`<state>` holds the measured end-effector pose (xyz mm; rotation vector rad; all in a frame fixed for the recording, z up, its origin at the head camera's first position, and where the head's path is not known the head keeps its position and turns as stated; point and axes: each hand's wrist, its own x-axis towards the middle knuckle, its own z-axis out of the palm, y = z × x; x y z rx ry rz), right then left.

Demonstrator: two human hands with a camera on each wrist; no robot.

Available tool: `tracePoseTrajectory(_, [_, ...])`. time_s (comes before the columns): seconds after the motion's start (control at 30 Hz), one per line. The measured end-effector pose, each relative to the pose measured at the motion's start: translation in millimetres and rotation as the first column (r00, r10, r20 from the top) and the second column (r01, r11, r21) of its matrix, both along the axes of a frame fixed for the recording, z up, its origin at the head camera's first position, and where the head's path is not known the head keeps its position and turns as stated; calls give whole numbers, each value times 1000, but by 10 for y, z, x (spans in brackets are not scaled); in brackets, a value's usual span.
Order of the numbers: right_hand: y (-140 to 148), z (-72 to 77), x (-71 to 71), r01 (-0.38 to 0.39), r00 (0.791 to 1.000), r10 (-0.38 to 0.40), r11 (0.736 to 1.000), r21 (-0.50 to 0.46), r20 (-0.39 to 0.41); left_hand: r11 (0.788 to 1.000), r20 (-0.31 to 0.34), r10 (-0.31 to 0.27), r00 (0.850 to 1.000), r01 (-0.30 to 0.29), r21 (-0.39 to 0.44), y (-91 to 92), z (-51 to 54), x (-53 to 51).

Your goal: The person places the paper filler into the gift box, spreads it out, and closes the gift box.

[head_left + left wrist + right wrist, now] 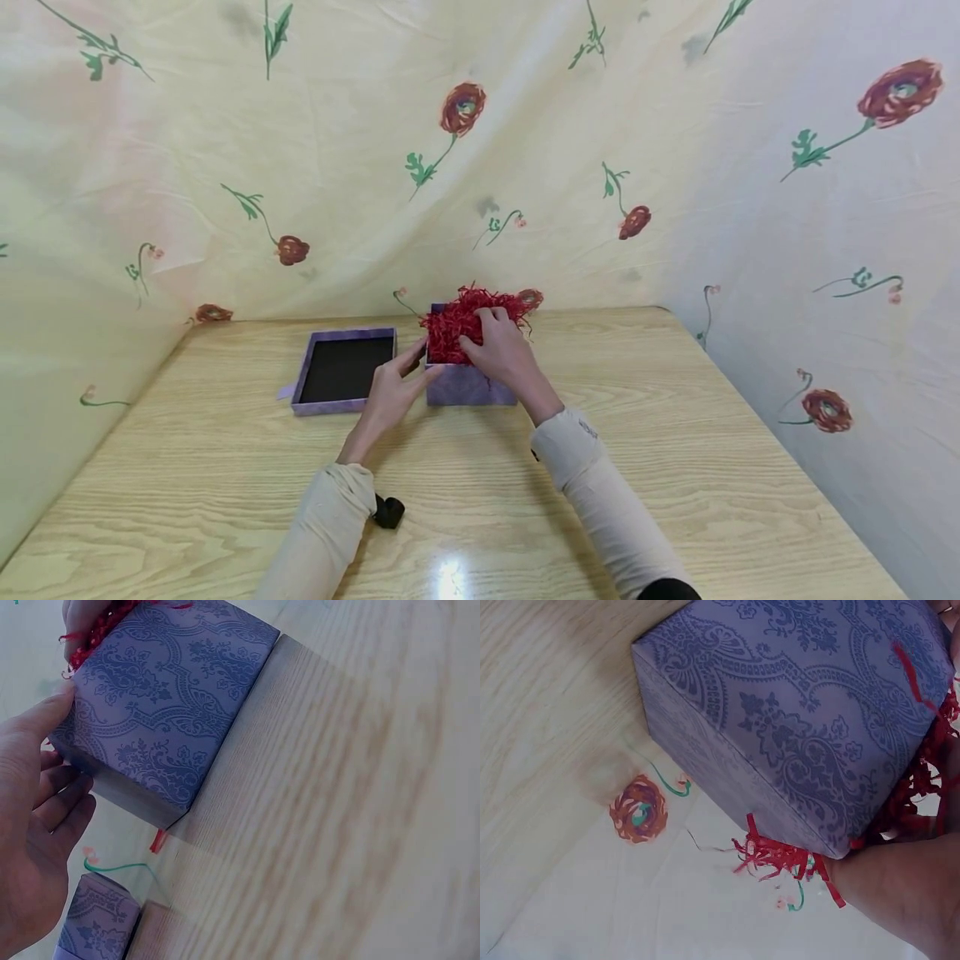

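Observation:
A purple patterned box [471, 386] stands near the back of the table, heaped with red shredded paper [448, 335] that spills over its rim. My left hand [30, 810] grips the box's left front corner, thumb at the front rim and fingers along the left side. From above, my right hand [504, 347] reaches into the heap, its fingers curled into the shredded paper; the fingertips are partly buried. Red strands hang over the box's side [742, 780] in the right wrist view. What lies under the paper is hidden.
The purple box lid [330, 407], black inside, lies left of the box with a small tab at its left side. A flowered cloth [337, 167] hangs behind the wooden table [225, 467]. A small black object [388, 512] sits at the left sleeve.

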<state>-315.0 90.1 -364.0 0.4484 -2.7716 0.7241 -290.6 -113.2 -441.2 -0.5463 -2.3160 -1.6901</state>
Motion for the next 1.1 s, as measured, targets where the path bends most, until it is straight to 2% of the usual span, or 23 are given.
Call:
tracePoseTrajectory(0.2, [-27,20,-41,-6,995,4,1000,19,98,1000,7,8,1000,-8,-1,9,9,7])
tracePoseTrajectory(0.43, [-60,37,-96,-11,987,5,999,40,158,1000,-5,7,1000,-7,5,15,13,15])
tracePoseTrajectory(0.77, [-72,42,-193,-35,958,6,995,96,286,1000,35,-1,999,1,18,15,-6,-11])
tracePoseTrajectory(0.87, [-75,50,-198,-43,957,11,994,102,291,1000,36,-1,999,0,16,11,-11,-15])
tracePoseTrajectory(1.1, [-29,73,-126,-52,979,29,993,110,203,1000,14,1,1000,-1,13,10,4,3])
